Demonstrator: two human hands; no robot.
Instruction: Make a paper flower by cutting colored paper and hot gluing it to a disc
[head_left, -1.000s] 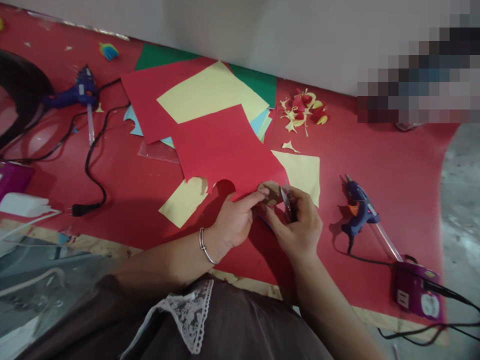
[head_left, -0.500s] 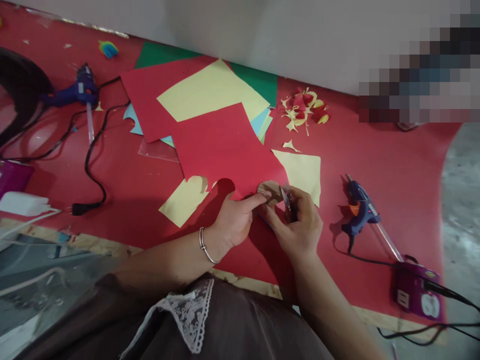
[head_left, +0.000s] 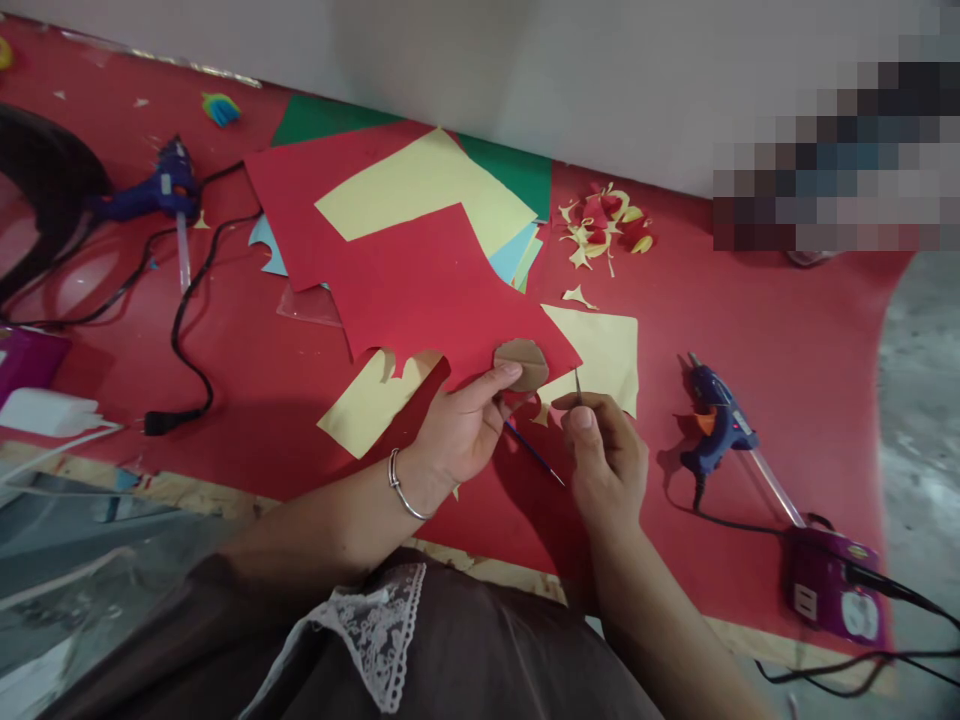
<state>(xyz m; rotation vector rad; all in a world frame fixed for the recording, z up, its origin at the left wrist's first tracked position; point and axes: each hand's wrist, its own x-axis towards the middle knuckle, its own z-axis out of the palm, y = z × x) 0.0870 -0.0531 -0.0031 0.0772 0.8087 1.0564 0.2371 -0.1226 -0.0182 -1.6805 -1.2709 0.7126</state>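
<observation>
My left hand (head_left: 469, 425) is closed on a red paper sheet (head_left: 435, 290) with scalloped cut-outs along its near edge. Under my left thumb a round brown cardboard piece (head_left: 531, 366) lies pressed flat on that sheet. My right hand (head_left: 606, 445) is closed around small scissors (head_left: 578, 388), whose blades point away from me, just beside the sheet's right corner. Most of the scissors is hidden by my fingers. Between my hands a thin blue stick (head_left: 534, 452) rests on the red table. Cut yellow paper (head_left: 375, 405) lies past my left hand, and another yellow sheet (head_left: 604, 350) past my right.
Red, yellow and green sheets (head_left: 495, 165) overlap at the back, with paper scraps (head_left: 604, 225) beside them. A blue glue gun (head_left: 720, 420) stands at right, wired toward a purple box (head_left: 836, 585). Another glue gun (head_left: 161, 185) and a black cord (head_left: 180, 340) are at left.
The red sheet and cardboard round have shifted left with my left hand. My right hand has drawn the scissors away from the cardboard, uncovering the blue stick.
</observation>
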